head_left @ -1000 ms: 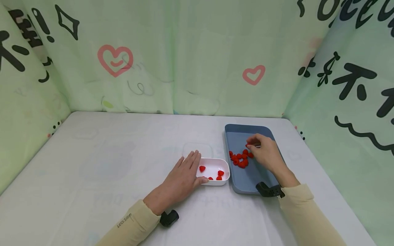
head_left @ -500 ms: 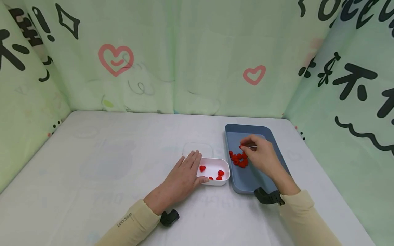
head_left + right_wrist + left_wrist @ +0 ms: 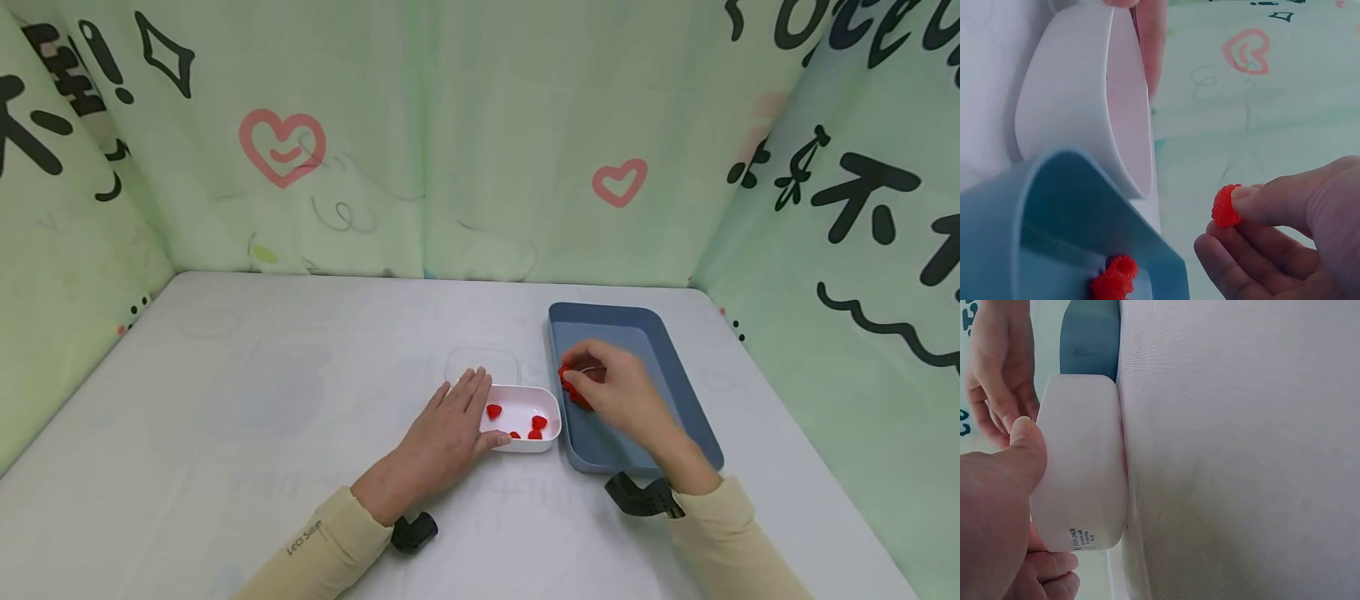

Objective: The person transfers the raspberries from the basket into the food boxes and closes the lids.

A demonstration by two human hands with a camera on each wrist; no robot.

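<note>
Red raspberry pinched between thumb and fingers of our right hand, now carried from mid blue tray to its near-left corner, just beside the white container; so we judge transfer underway. Left hand unchanged, fingers relaxed, steadying the container's left wall on the counter.
</note>
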